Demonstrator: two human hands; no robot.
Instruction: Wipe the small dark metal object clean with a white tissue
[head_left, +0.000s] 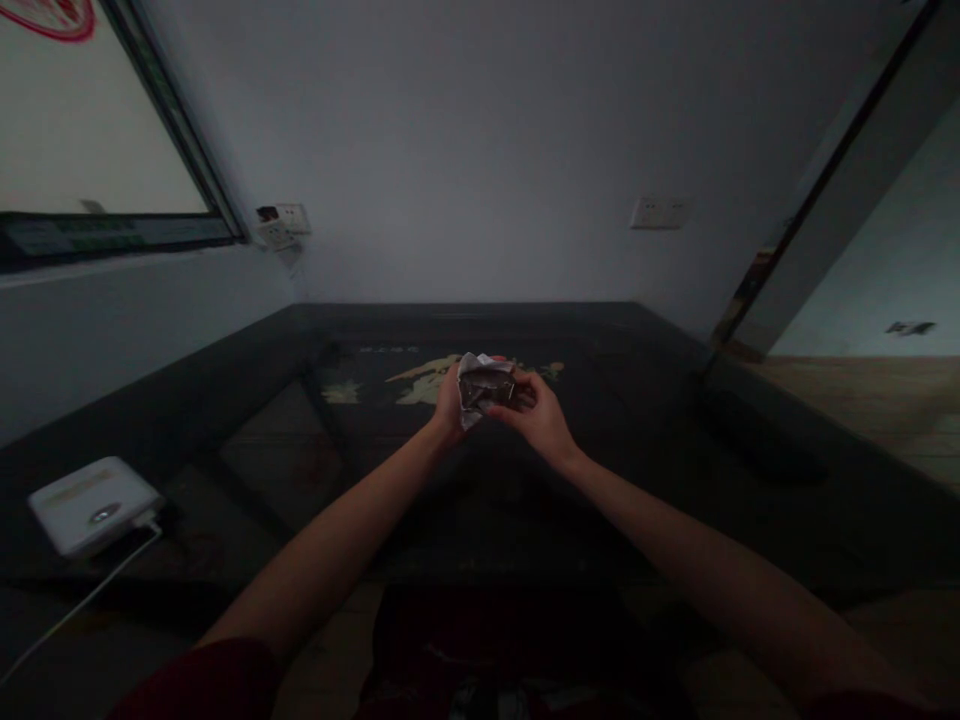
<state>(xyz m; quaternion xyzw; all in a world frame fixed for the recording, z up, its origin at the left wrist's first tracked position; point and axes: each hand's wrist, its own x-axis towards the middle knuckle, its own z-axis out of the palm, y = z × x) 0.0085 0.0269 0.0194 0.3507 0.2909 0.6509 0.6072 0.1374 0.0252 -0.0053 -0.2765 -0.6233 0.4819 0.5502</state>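
Gripping a crumpled, silvery packet [484, 385] between them, the left hand [448, 408] and right hand [544, 415] meet over the middle of a dark table [622, 360], partly blocking its pale printed design [424, 385]. A white box [94, 500] trailing a cable [79, 606] sits toward the table's left side; power sockets [660, 213] mark the wall [465, 200] beyond.

One left hand [448, 405] and one right hand [546, 418], two in all; forearms [352, 525], two. From here I count one wrapper [476, 378], one table [465, 500], one box [96, 500], one cable [79, 605] and one window [90, 130]. Outlets [660, 213] occupy two spots on the wall [465, 150]; their plates are too dim to number.
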